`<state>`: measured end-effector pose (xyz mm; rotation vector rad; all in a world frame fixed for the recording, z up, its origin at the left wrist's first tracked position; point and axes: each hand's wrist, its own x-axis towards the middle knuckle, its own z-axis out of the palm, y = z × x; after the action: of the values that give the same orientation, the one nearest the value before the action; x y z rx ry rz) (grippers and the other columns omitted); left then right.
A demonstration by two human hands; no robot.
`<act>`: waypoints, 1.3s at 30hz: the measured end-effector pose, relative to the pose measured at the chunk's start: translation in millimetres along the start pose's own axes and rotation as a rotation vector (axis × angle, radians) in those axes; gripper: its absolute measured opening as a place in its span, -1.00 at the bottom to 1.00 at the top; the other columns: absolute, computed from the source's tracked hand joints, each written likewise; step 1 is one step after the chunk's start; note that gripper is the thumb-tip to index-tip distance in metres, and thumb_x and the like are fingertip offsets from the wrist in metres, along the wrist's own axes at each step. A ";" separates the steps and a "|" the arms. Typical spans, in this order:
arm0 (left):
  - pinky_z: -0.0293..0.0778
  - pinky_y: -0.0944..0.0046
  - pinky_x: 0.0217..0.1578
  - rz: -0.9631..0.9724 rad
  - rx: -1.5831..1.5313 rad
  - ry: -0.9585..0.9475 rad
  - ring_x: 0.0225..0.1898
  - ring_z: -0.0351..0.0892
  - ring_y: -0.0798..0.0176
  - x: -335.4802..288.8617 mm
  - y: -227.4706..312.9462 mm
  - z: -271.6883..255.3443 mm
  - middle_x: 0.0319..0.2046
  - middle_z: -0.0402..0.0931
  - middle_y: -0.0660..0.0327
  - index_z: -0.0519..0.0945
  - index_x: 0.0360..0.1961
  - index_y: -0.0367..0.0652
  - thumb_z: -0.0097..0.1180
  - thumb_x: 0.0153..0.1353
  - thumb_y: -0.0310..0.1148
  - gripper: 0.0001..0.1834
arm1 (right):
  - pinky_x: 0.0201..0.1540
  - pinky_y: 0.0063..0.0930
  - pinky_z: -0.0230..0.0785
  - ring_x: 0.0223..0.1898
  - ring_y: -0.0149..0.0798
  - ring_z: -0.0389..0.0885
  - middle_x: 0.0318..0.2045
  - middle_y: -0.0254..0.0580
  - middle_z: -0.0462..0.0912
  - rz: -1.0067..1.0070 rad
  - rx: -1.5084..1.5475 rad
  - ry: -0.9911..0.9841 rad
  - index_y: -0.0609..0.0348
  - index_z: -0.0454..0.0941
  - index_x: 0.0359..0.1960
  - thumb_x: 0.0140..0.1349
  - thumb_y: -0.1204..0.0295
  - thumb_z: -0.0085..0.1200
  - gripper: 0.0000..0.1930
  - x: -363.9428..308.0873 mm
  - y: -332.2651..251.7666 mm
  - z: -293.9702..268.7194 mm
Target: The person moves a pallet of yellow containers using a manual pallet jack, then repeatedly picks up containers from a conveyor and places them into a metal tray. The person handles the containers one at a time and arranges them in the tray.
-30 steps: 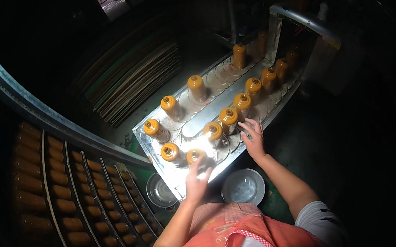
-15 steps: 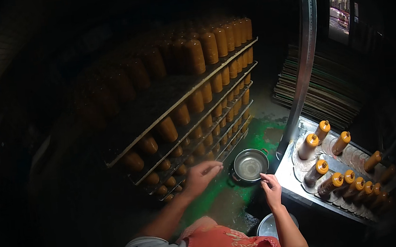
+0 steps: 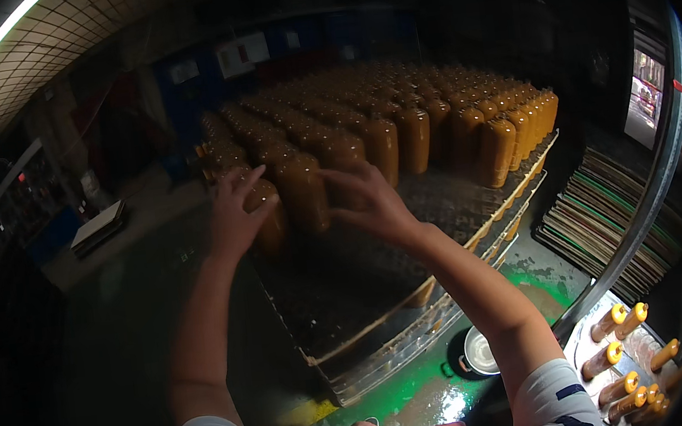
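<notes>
Both hands at the near bottles, top tier of rack

L hand (image 3: 234, 220) curls round the outer near bottle (image 3: 269, 235), thumb and fingers parted; can't tell if they grip it, light's too dim. R hand (image 3: 374, 208) is just beside the next bottle (image 3: 303, 196), fingers spread and unclosed; contact unclear. Both bottles stand upright at the near L end of the block, w/ bare board in front, so they're prob. the easiest two to get at w/o knocking others. Two hands, one per bottle, looks like a way to handle a pair at once.

Remaining bottles (image 3: 414, 140) stand in close rows behind, prob. to save space and steady each other.

Surface: dark board (image 3: 345, 287), worn, pale along its edges, more tiers below. To the R, a brightly lit metal counter (image 3: 581, 346) carries yellow-topped bottles (image 3: 596, 364), spaced out more, maybe for finger room. Metal pot (image 3: 481, 353) sits on the floor (image 3: 406, 397), which is green and wet-looking in spots.

Room: mostly dark; strip light (image 3: 10, 27) upper L, board stack (image 3: 607, 214) and curved-looking post (image 3: 664, 162) w/ red band on the R, bright opening (image 3: 642, 98) beyond.
</notes>
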<state>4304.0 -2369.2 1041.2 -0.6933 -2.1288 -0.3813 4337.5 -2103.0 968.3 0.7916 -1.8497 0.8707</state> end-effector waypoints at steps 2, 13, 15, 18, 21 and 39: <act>0.37 -0.05 0.26 0.013 -0.009 -0.072 0.37 0.23 -0.12 15.7 -4.7 13.5 0.33 0.22 0.02 0.49 0.28 0.37 0.30 0.22 -0.05 -0.42 | 0.35 -0.01 0.23 0.38 0.24 0.18 0.36 0.16 0.22 0.056 -0.081 -0.033 -0.34 0.38 0.34 0.12 0.18 0.32 -0.31 52.2 22.8 35.7; 0.47 0.05 0.12 0.251 -0.205 0.155 0.10 0.52 -0.08 22.7 -53.3 43.6 0.06 0.52 0.00 0.68 0.02 0.00 0.44 -0.09 -0.41 -0.46 | 0.31 -0.01 0.24 0.24 0.30 0.32 0.23 0.25 0.32 0.033 -0.128 0.121 -0.29 0.59 0.14 0.06 0.16 0.33 -0.48 79.7 79.0 91.7; 0.47 0.03 0.11 0.279 -0.274 0.234 0.11 0.52 -0.06 3.6 -65.7 35.3 0.08 0.52 0.03 0.67 -0.01 -0.12 0.35 -0.08 -0.50 -0.51 | 0.32 -0.06 0.21 0.25 0.27 0.30 0.20 0.25 0.34 0.010 0.000 0.211 -0.19 0.60 0.13 0.04 0.18 0.34 -0.46 47.4 74.6 76.2; 0.45 -0.01 0.14 0.340 -0.289 0.214 0.18 0.46 -0.06 -37.7 -63.4 -3.3 0.16 0.49 0.04 0.60 0.04 -0.18 0.23 0.01 -0.40 -0.52 | 0.32 -0.10 0.19 0.27 0.15 0.30 0.14 0.15 0.41 0.042 0.141 0.419 -0.06 0.62 0.11 0.01 0.30 0.35 -0.47 -15.9 38.4 24.2; 0.45 -0.08 0.15 0.270 -0.835 0.159 0.20 0.44 -0.12 -70.4 -9.0 -2.1 0.24 0.38 -0.06 0.50 0.13 -0.14 0.17 0.08 -0.23 -0.45 | 0.31 -0.18 0.20 0.26 0.00 0.32 0.11 -0.01 0.48 0.145 0.093 0.553 0.10 0.61 0.10 0.04 0.37 0.34 -0.49 -111.5 1.5 -59.7; 0.61 -0.15 -0.16 -1.275 -1.418 -2.463 -0.06 0.58 -0.19 -506.0 401.7 331.8 -0.01 0.58 -0.02 0.57 0.05 0.02 -0.10 0.33 0.08 -0.53 | 0.20 0.07 0.40 0.13 -0.08 0.55 0.13 -0.25 0.54 1.262 0.859 1.933 -0.20 0.45 0.23 0.29 -0.04 -0.05 -0.48 -743.9 -279.0 -90.0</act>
<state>4583.3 -2057.5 447.7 -0.0673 0.8171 0.7207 4883.1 -2062.3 385.2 -0.9147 0.1232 2.0521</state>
